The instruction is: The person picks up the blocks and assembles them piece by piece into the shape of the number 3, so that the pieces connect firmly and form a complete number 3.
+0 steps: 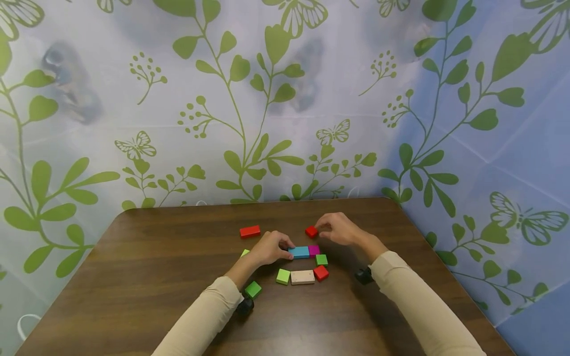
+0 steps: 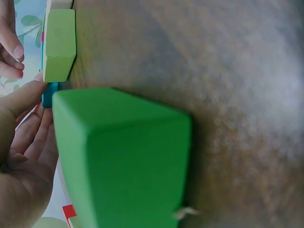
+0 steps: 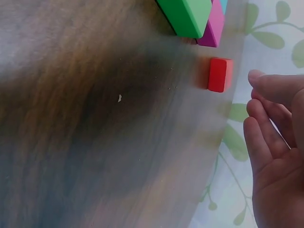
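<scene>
My left hand [image 1: 269, 247] pinches the left end of a blue rectangular block [image 1: 300, 252] between thumb and fingers. Against the block's right end sits a magenta block [image 1: 314, 250]. Beyond that pair is a small red block [image 1: 311, 231], with my right hand [image 1: 340, 229] just to its right. The right wrist view shows a gap between the right fingertips and this red block [image 3: 219, 75]; the fingers are loosely bent and hold nothing. Nearer the body, a green block [image 1: 321, 260], another red block [image 1: 320, 272], a plain wooden block [image 1: 303, 277] and a lime block [image 1: 283, 276] form a curved row.
A longer red block [image 1: 250, 231] lies at the back left of the brown table [image 1: 178, 267]. One more lime block [image 1: 245, 252] is partly hidden behind the left hand. Close by the left wrist stands a darker green block [image 1: 253, 289]. A leaf-patterned curtain [image 1: 249, 99] hangs behind the table.
</scene>
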Demonstrator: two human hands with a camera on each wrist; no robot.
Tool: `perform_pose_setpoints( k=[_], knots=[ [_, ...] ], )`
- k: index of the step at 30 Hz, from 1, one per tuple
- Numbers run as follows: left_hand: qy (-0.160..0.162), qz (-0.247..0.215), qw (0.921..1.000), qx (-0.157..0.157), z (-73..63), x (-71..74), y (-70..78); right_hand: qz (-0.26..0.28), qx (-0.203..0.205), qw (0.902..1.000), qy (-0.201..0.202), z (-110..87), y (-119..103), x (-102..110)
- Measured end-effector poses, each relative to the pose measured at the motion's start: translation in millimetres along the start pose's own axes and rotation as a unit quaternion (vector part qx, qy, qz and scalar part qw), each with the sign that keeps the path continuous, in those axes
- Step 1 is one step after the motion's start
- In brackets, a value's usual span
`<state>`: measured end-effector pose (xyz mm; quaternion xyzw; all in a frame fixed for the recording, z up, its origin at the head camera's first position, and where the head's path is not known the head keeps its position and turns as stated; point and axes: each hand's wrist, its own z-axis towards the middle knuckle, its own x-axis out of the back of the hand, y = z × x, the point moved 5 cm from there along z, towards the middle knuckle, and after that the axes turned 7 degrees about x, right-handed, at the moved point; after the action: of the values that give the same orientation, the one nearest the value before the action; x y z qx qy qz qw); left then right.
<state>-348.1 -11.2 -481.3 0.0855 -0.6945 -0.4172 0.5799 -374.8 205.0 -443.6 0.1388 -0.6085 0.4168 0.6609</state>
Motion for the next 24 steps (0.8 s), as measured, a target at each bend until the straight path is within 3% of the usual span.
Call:
perform_pose_setpoints(
  k=[10, 17, 24],
  knots=[
    [-0.001, -0.009, 1.0000, 0.003, -0.3, 0.4, -2.6, 0.017, -0.018, 0.9996, 0.013, 14.8, 12.8, -10.0],
    [-0.002, -0.015, 0.9999, -0.006, -0.1, 2.1, -1.0, 0.052, -0.054, 0.9968, -0.028, 21.5, 20.8, -17.9],
    [-0.003, -0.017, 0.9999, 0.001, -0.3, 0.9, -0.1, 0.034, -0.062, 0.9959, -0.056, 22.3, 24.6, -24.4]
  ],
)
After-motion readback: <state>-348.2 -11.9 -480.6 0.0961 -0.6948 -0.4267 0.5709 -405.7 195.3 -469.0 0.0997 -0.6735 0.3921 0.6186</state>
